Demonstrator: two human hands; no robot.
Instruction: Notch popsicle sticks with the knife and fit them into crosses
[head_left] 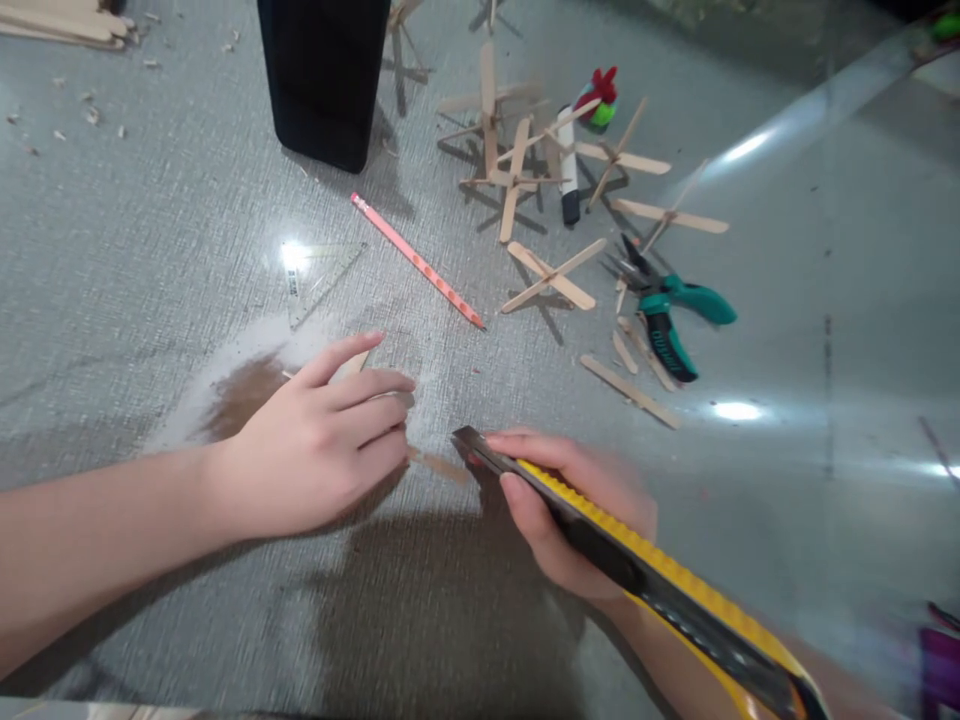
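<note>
My right hand (570,500) is closed round a yellow and black utility knife (645,570). Its blade end points up and left, just right of a thin craft stick (441,466) on the table. My left hand (330,435) lies over that stick with bent fingers, pressing it down; most of the stick is hidden beneath. Between the index and middle fingers a pale sliver (354,366) shows, its kind unclear. A clear set square (322,280) lies beyond the left hand, and a pink pencil (420,262) beyond both hands.
Several crossed craft-stick pieces (551,275) stand at the back, near a white glue-stick-like tube (568,170). Green-handled pliers (667,310) and loose stick pieces (630,390) lie at right. A black phone-like slab (322,80) stands at the back; stacked sticks (60,25) are far left.
</note>
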